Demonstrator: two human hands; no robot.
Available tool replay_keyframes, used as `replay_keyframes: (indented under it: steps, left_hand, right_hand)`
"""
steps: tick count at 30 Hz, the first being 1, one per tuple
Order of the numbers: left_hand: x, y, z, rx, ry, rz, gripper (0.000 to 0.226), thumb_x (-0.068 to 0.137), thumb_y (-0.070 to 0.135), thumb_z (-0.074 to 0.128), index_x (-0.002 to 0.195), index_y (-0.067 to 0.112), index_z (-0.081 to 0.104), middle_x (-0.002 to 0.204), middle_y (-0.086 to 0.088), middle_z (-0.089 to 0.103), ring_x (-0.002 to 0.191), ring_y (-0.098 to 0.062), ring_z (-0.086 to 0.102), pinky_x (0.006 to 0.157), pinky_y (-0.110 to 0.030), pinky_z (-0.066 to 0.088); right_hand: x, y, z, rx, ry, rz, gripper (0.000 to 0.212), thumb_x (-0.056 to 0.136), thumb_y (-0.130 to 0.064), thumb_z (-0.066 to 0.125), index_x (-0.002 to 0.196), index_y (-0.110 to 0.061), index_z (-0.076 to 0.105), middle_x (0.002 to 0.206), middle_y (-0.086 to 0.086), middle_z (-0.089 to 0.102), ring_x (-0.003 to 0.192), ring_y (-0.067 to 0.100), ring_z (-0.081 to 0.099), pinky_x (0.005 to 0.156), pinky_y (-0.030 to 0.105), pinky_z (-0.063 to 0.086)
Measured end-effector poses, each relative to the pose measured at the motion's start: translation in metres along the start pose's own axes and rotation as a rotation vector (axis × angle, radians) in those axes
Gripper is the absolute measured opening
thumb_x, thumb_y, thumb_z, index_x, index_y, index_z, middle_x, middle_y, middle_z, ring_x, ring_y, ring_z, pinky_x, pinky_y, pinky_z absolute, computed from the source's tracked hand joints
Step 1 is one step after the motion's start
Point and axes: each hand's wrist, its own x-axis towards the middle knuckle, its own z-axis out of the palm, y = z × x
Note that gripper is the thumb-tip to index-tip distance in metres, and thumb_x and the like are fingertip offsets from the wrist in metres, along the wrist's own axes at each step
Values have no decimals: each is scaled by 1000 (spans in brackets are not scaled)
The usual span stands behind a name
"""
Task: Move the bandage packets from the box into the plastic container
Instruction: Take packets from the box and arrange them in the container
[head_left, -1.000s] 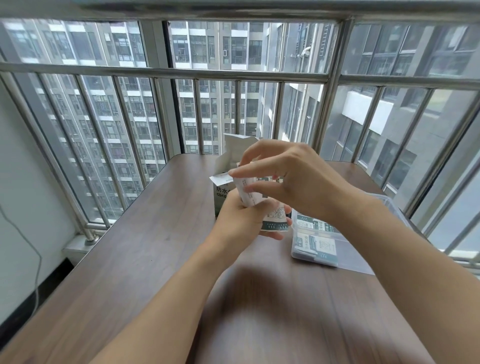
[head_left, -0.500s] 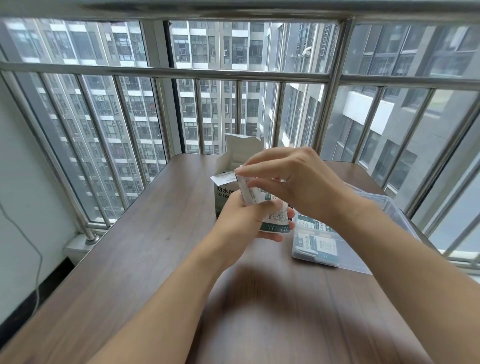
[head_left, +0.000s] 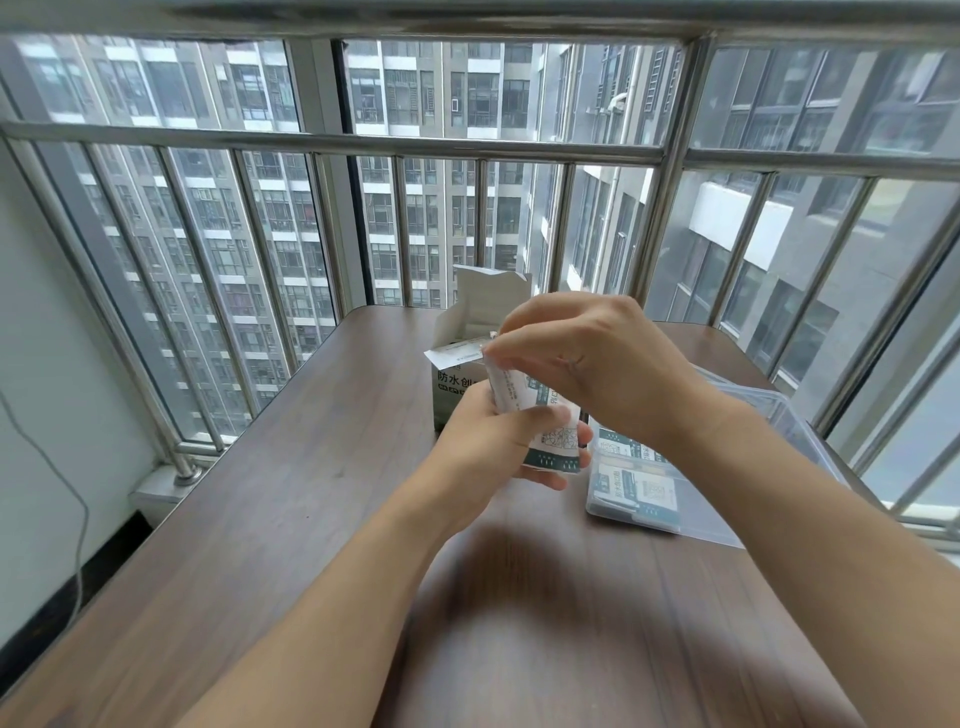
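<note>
My left hand (head_left: 488, 441) grips a small stack of white and green bandage packets (head_left: 553, 439) above the middle of the table. My right hand (head_left: 587, 358) reaches over from the right and pinches the top edge of the front packet. Behind both hands stands the open white and green bandage box (head_left: 448, 382), its lid flap raised; its inside is hidden. To the right lies the clear plastic container (head_left: 769, 431) with packets (head_left: 636, 486) flat in its near end.
The brown wooden table (head_left: 322, 467) fills the lower view. A steel railing (head_left: 332, 143) with vertical bars and window glass rings its far and side edges. A thin cable (head_left: 78, 499) hangs on the white wall at the left.
My right hand has shifted slightly along the top of the packets held in my left hand. The box and container have not moved.
</note>
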Motion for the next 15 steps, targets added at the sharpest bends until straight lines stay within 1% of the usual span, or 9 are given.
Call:
replay_keyframes:
  steps: [3, 6, 9, 11, 13, 15]
  left_hand:
    - [0, -1, 0, 58, 12, 1, 15, 94, 0, 59, 108, -4, 63, 78, -13, 75, 65, -25, 73, 45, -26, 50]
    - [1, -2, 0, 126, 13, 2, 12, 95, 0, 59, 106, 1, 62, 77, -12, 75, 64, -25, 72, 45, -27, 51]
    - [0, -2, 0, 116, 16, 4, 12, 95, 0, 59, 106, 4, 61, 77, -13, 74, 63, -26, 72, 45, -27, 51]
    - [-1, -1, 0, 90, 15, 1, 11, 95, 1, 60, 102, 8, 61, 77, -13, 75, 63, -26, 72, 46, -28, 51]
    - [-1, 0, -1, 66, 10, 0, 11, 96, 1, 59, 100, 11, 63, 78, -13, 75, 64, -24, 72, 47, -28, 53]
    - [-1, 0, 0, 20, 11, -7, 12, 97, 1, 57, 102, 10, 63, 80, -13, 75, 66, -23, 73, 48, -28, 54]
  right_hand:
    - [-1, -1, -2, -27, -15, -13, 24, 99, -24, 59, 99, -12, 80, 98, 2, 74, 79, 25, 71, 63, 43, 58]
    - [1, -2, -2, -105, -29, -37, 22, 100, -21, 58, 92, -11, 75, 96, 1, 71, 79, 26, 67, 61, 44, 56]
    - [2, -4, -4, -152, -20, -21, 22, 103, -19, 52, 95, -9, 69, 94, 1, 68, 79, 24, 63, 60, 44, 56]
    - [3, -4, -11, -134, 31, 12, 21, 104, -16, 48, 98, -6, 65, 92, 2, 67, 78, 23, 63, 63, 45, 57]
    - [5, -3, -19, -148, 75, 33, 21, 105, -17, 47, 98, -6, 63, 91, 1, 66, 81, 23, 61, 67, 45, 56]
    - [6, -3, -25, -210, 91, 30, 21, 105, -19, 48, 97, -7, 63, 88, 1, 67, 83, 25, 58, 73, 45, 54]
